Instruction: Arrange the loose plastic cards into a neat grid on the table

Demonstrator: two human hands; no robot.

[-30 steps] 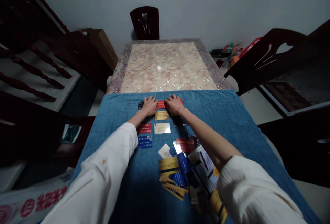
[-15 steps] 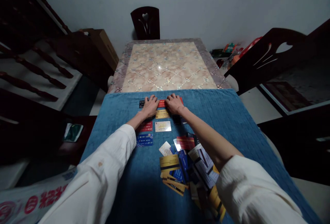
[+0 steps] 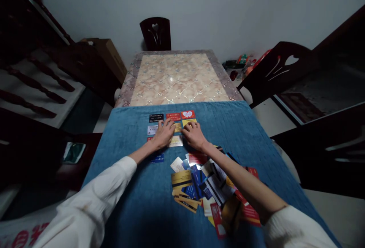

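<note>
Several plastic cards lie in rows on a blue cloth. In the far row are a black card [image 3: 156, 118], a red card [image 3: 173, 116] and a red card with a white heart [image 3: 187, 114]. My left hand [image 3: 164, 134] rests with fingers apart over the middle row, between a pale card [image 3: 152, 130] and a gold card [image 3: 177, 127]. My right hand [image 3: 194, 134] has its spread fingertips on a yellow card [image 3: 188, 121] and partly covers it. Nearer me are a white card [image 3: 175, 141] and a blue card [image 3: 157, 158], and my left hand hides part of this area.
A loose, overlapping heap of cards, with a gold one [image 3: 181, 178] on its left side, lies under my right forearm. The blue cloth [image 3: 128, 198] covers the near part of the marble-patterned table [image 3: 176, 77]. Dark wooden chairs [image 3: 156, 33] stand around it.
Both hands have drawn back from the far row to the middle row, uncovering the black card and the heart card. The camera view has tilted up slightly.
</note>
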